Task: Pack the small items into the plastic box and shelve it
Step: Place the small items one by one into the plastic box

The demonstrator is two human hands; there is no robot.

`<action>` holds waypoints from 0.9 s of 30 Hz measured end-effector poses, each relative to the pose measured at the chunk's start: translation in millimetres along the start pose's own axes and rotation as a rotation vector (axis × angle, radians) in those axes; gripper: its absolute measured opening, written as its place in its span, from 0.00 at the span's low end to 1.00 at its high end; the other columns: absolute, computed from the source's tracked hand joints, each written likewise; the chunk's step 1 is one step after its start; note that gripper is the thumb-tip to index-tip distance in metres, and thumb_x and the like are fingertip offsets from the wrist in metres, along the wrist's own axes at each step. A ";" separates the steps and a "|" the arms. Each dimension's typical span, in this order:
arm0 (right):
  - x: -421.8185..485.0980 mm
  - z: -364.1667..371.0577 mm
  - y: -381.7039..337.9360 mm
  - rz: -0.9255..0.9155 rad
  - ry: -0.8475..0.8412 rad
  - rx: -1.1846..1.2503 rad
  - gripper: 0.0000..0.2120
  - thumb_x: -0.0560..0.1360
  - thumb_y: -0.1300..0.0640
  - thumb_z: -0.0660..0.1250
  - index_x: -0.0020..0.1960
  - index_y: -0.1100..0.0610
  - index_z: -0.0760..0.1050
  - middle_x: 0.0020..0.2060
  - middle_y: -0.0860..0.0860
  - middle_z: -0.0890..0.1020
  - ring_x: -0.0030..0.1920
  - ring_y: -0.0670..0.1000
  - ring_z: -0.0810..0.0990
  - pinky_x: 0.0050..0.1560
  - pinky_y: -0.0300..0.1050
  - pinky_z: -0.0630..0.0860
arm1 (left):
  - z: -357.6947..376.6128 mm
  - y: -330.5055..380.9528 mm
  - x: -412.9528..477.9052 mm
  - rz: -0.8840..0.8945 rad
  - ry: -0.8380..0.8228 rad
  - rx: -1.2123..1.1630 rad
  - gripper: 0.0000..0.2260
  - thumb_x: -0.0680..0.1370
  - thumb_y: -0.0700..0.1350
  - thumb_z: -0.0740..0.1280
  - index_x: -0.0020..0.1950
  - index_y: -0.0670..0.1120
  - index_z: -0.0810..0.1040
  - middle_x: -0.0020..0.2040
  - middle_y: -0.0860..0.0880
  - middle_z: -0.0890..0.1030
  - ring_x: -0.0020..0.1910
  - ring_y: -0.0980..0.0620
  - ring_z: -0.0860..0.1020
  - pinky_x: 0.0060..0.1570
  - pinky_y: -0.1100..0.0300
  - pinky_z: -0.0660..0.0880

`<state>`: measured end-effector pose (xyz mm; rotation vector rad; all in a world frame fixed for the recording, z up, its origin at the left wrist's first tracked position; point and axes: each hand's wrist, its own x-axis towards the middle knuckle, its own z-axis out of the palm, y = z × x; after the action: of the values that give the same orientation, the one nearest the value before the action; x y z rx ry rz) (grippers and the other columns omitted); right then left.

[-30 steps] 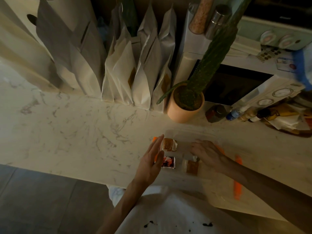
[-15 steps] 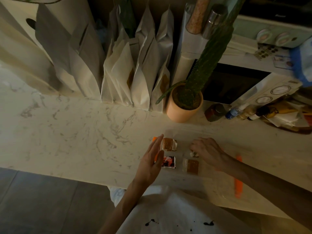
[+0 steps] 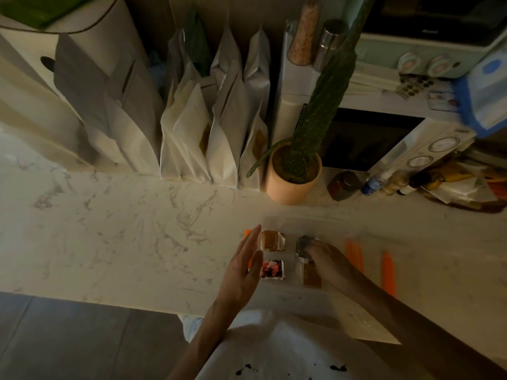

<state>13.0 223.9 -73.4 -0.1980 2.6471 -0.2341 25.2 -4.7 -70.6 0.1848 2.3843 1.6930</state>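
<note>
A clear plastic box (image 3: pixel 307 221) with orange clips stands on the marble counter near its front edge. Inside lie a brown sachet (image 3: pixel 271 240), a red and black sachet (image 3: pixel 272 269) and another brown sachet (image 3: pixel 311 275). My left hand (image 3: pixel 245 266) rests flat against the box's left wall, fingers straight. Inside the box on the right, my right hand (image 3: pixel 322 255) has its fingers curled over a dark crinkled packet (image 3: pixel 303 246).
A potted cactus (image 3: pixel 293 175) stands just behind the box. White paper bags (image 3: pixel 208 138) line the wall to the left. Small bottles (image 3: pixel 370 183) and an oven (image 3: pixel 384 138) sit at the back right. An orange-clipped lid (image 3: pixel 388 272) lies right of the box.
My right hand has shifted slightly forward inside the box and now covers a dark packet. My left hand has stayed against the box's left wall.
</note>
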 end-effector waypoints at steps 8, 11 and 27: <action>-7.0 11.4 -1.8 0.129 0.008 -0.033 0.13 0.79 0.64 0.59 0.63 0.59 0.73 0.63 0.56 0.75 0.60 0.54 0.75 0.53 0.43 0.70 | -1.7 -2.4 -0.1 -0.011 -0.026 0.026 0.22 0.84 0.47 0.57 0.78 0.54 0.58 0.77 0.57 0.62 0.78 0.55 0.58 0.75 0.46 0.61; -3.1 12.7 -1.5 0.121 0.016 -0.026 0.12 0.80 0.63 0.58 0.62 0.60 0.73 0.62 0.57 0.76 0.60 0.54 0.75 0.56 0.43 0.71 | -2.0 -2.0 0.4 -0.002 -0.025 0.027 0.23 0.83 0.50 0.56 0.78 0.53 0.58 0.77 0.56 0.63 0.77 0.57 0.59 0.75 0.49 0.61; -1.3 6.2 -12.4 0.055 0.010 0.020 0.16 0.77 0.65 0.63 0.62 0.53 0.77 0.63 0.54 0.75 0.63 0.54 0.74 0.58 0.45 0.72 | -0.9 -0.6 0.4 -0.025 -0.036 0.016 0.23 0.83 0.45 0.58 0.78 0.54 0.58 0.77 0.57 0.63 0.76 0.59 0.60 0.75 0.56 0.61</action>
<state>18.3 211.2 -75.8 -0.1175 2.6550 -0.2443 24.6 -5.6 -70.9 0.1861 2.3643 1.6464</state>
